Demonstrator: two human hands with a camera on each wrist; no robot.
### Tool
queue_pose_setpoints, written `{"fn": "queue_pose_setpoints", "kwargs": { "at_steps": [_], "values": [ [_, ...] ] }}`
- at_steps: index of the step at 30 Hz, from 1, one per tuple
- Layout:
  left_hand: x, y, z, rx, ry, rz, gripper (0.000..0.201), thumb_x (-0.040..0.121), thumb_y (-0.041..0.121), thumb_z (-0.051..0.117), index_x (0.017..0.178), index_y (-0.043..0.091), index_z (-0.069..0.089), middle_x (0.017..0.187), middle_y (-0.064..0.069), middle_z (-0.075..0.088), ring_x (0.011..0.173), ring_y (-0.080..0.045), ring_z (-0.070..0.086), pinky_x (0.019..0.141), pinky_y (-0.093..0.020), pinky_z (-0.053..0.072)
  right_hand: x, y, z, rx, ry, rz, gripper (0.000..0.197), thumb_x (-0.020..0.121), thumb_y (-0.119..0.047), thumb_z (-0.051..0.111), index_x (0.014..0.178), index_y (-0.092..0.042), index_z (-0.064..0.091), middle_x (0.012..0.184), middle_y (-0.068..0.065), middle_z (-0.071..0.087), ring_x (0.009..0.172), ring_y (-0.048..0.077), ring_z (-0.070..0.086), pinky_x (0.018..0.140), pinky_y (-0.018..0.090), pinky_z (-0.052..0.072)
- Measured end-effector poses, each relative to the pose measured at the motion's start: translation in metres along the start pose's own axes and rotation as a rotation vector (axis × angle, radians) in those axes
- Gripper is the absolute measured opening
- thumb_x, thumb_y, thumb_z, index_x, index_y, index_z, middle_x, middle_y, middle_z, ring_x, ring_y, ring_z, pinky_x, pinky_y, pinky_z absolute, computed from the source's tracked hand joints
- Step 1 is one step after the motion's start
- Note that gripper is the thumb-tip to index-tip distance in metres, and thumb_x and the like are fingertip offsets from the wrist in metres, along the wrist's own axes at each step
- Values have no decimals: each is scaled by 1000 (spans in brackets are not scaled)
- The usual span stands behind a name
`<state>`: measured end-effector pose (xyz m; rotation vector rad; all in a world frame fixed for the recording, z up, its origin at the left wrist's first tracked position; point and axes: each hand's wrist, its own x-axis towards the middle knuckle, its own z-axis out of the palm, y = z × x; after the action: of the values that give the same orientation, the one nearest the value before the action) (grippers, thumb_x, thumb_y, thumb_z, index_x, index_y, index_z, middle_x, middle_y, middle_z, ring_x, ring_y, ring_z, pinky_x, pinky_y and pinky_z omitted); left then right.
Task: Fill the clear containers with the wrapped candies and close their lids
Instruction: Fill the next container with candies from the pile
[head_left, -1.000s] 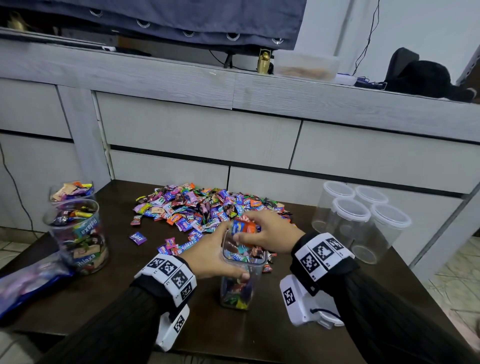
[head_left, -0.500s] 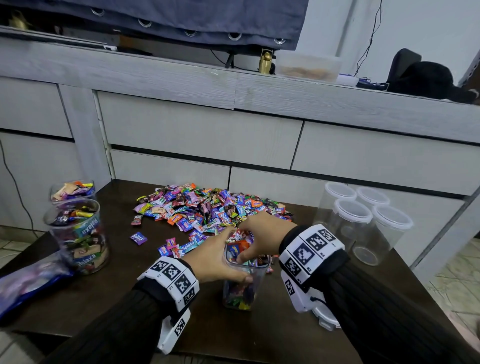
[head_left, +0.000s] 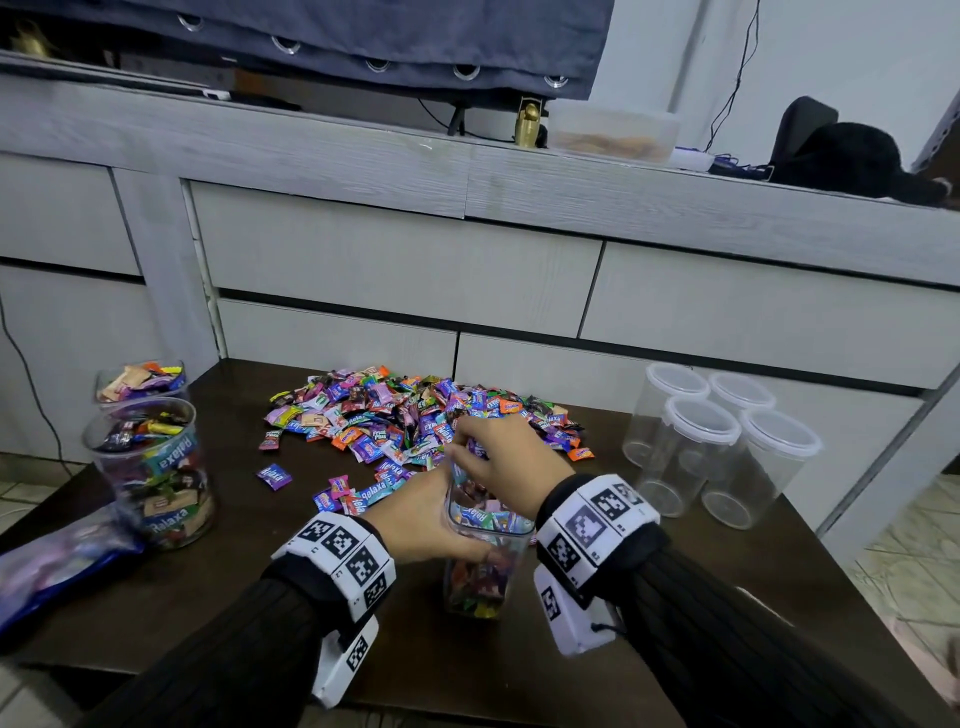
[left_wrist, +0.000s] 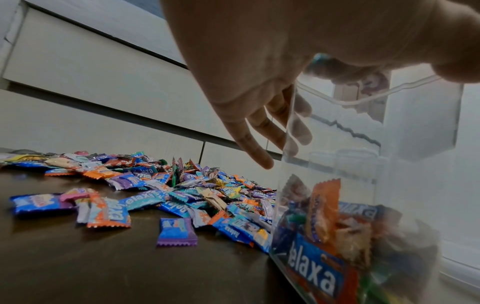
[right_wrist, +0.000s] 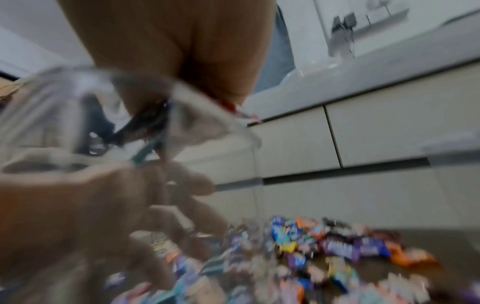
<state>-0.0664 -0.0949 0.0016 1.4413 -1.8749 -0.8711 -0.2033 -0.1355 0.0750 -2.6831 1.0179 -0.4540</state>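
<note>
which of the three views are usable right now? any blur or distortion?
Head view: sharp, evenly lit, wide-angle bowing of the cabinet edges; candy pile labels legible. Left wrist view: sharp, left hand looms large up close, clear container wall slightly hazy. Right wrist view: heavy motion blur, right hand and candies smeared, unusable for detail.

I see the open clear container (head_left: 485, 566) upright at the table's near middle, lidless, part-filled with wrapped candies. Loose candy pile (head_left: 410, 415) spreads just behind it. Two filled jars (head_left: 150, 467) stand far left; four empty lidded jars (head_left: 717, 447) cluster right.
</note>
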Motion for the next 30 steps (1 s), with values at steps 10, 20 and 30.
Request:
{"fn": "queue_pose_setpoints", "kwargs": {
  "at_steps": [10,20,30],
  "values": [
    [-1,2,-1,-38,-25,39,78,58,54,85,122,44,40,111,29,62,105,11,58,89,-13,47,-17,9,20,341,303,75,18,94,-25,55,79,-15,54,71,3,62,57,12,50,59,25,39],
    [-6,6,-3,-157,-44,78,94,63,23,92,139,20,38,133,8,55,123,-3,53,106,-30,44,-32,11,18,388,208,-112,4,78,-4,68,81,-6,66,79,5,68,74,17,64,73,35,53],
    [-15,-27,-26,-496,123,-47,116,36,98,56,128,29,46,129,8,58,115,0,57,97,-21,46,-39,104,30,596,537,644,30,88,-19,64,116,-16,53,121,7,58,113,22,54,95,32,42]
  ]
}}
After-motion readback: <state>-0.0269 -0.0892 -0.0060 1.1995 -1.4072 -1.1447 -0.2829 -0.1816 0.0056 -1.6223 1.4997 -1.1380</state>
